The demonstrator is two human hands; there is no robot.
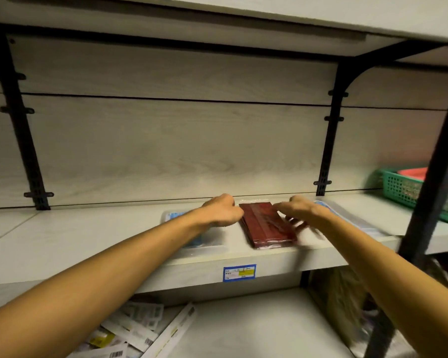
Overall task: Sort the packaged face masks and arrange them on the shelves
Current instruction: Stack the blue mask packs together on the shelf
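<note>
Both my arms reach onto the shelf (62,244), one hand at each side of the dark red mask pack (267,226), which lies flat near the shelf's front edge, its long side running front to back. My left hand (224,210) sits against the pack's left rear corner with the fingers curled under, knuckles up; whether they pinch the wrapper or only press it I cannot tell. My right hand (299,210) hangs over the pack's right side, fingers bent down towards it and blurred, so their hold is not clear either. A blue mask pack (192,239) in clear wrap lies under my left forearm, and another blue pack (347,218) lies under my right wrist. A green basket (409,192) stands at the shelf's far right end.
</note>
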